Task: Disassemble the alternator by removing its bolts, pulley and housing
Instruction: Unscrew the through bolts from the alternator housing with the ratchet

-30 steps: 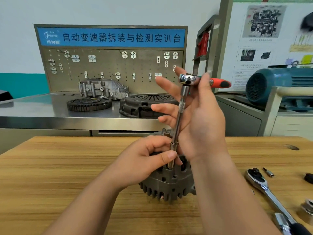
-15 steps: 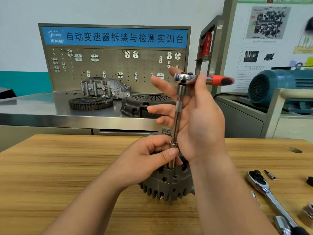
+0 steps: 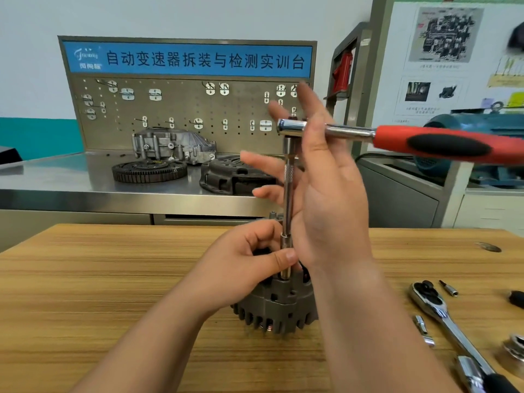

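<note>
The wooden desk (image 3: 99, 279) carries the alternator (image 3: 278, 307) at lower centre; a ratchet wrench (image 3: 442, 316) and a small bit (image 3: 449, 287) lie at lower right.

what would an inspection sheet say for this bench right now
surface: wooden table, grain visible, one dark mark far right
job's things: alternator stands on the table; extension upright on its top, red-handled ratchet on the upper end, handle pointing right
clutter: second ratchet, bit and adapter lie on the table's right; more parts cut off at the edge
hands: left hand pinches the extension low down; right hand open, fingers spread, at the ratchet neck
cables: dark lead on the cabinet behind
surroundings: steel bench with pegboard, ring gear, clutch cover; blue motor right
</note>
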